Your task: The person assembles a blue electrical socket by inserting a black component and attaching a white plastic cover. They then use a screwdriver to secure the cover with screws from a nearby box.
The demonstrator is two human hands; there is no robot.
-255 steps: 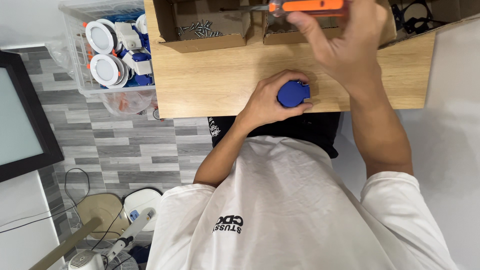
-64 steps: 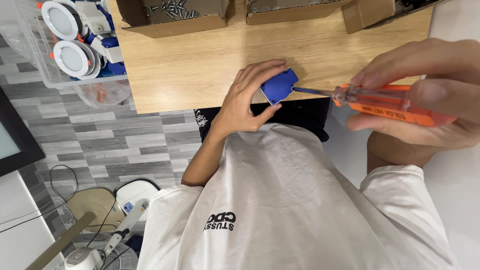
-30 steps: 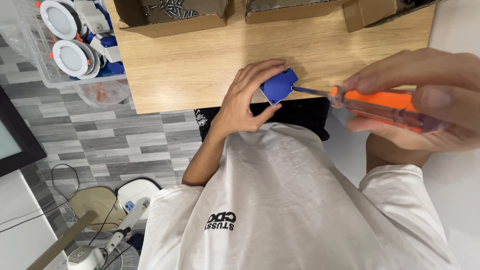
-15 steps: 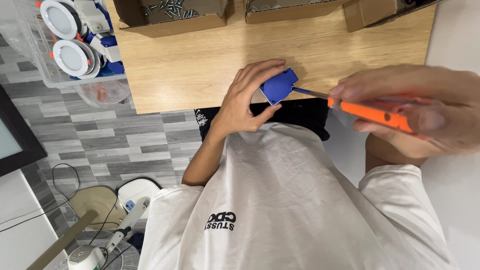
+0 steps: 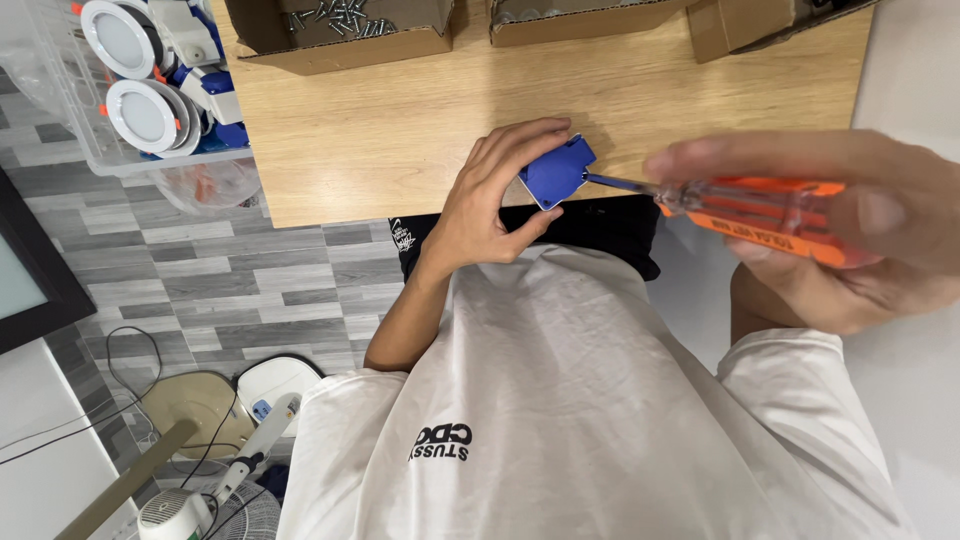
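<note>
My left hand (image 5: 492, 195) grips a small blue plastic box (image 5: 556, 172) at the near edge of the wooden table (image 5: 400, 120). My right hand (image 5: 830, 225) is closed around the orange handle of a screwdriver (image 5: 770, 205). The screwdriver's metal shaft points left and its tip touches the right side of the blue box. My right hand is blurred and close to the camera.
Open cardboard boxes (image 5: 340, 30) with screws stand along the table's far edge. A clear plastic bin (image 5: 130, 80) with round white lamp fittings sits at the table's left end. A fan (image 5: 200, 505) and cables lie on the grey tiled floor at lower left.
My right hand lifted the screwdriver from the far boxes and brought its tip to the blue box. In the last second the handle has turned and shifted slightly; my left hand stays put.
</note>
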